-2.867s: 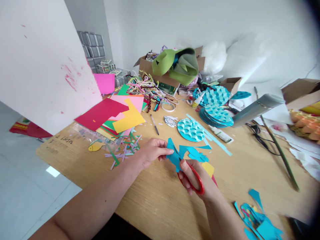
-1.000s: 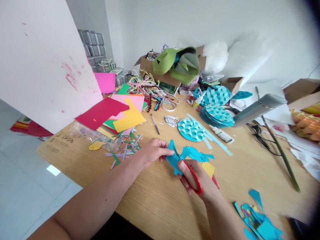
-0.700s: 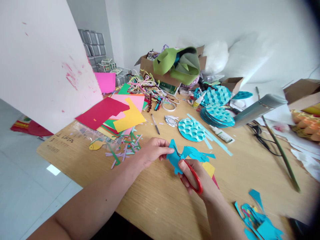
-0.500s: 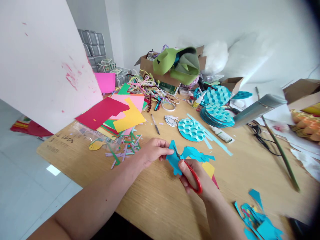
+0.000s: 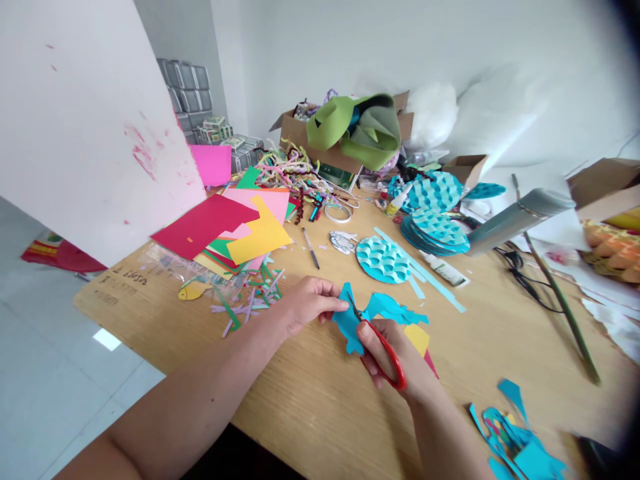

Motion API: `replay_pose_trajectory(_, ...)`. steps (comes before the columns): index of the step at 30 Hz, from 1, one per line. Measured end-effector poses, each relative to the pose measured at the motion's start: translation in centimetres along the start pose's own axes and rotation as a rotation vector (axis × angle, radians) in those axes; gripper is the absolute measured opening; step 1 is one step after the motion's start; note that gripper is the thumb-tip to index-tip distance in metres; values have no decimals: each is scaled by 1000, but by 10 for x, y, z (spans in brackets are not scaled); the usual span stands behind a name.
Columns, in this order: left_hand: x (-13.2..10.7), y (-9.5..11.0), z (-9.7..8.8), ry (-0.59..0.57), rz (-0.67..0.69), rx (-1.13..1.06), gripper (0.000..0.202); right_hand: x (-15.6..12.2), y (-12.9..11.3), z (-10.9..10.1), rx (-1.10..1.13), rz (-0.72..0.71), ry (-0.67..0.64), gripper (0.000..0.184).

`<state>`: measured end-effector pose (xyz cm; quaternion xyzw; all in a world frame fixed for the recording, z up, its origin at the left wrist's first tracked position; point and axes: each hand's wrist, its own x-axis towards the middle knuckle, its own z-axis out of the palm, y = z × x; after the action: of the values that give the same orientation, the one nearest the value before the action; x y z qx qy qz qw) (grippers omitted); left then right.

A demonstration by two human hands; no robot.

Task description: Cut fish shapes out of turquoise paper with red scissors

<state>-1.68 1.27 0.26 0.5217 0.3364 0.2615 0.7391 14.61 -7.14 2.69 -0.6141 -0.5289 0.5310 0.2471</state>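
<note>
My left hand pinches the left edge of a blue paper cutout between thumb and fingers, just above the table. My right hand is wrapped round the red handles of a pair of scissors. The blades meet the paper, and part of them is hidden behind it. Just behind the scissors lies another blue paper piece with a cut, jagged outline. Beside my right hand a yellow paper piece rests on a red one, partly covered by the hand.
Coloured paper sheets and thin paper strips lie at left. A pen, a scalloped blue disc and a glue bottle lie beyond my hands. Blue scraps are at lower right; a grey flask stands at right.
Almost nothing differs. Both hands keep the paper and scissors in nearly the same place; the loose end of the blue paper behind the scissors has shifted slightly.
</note>
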Motion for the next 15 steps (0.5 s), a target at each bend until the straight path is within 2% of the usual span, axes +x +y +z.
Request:
replay_pose_trajectory(9,-1,2,1,-19,-11,4,25,5,8,-4,-102,-101,-71,65)
replay_pose_trajectory(15,-2,3,2,-13,-16,13,26,5,9,-4,-104,-91,-69,63)
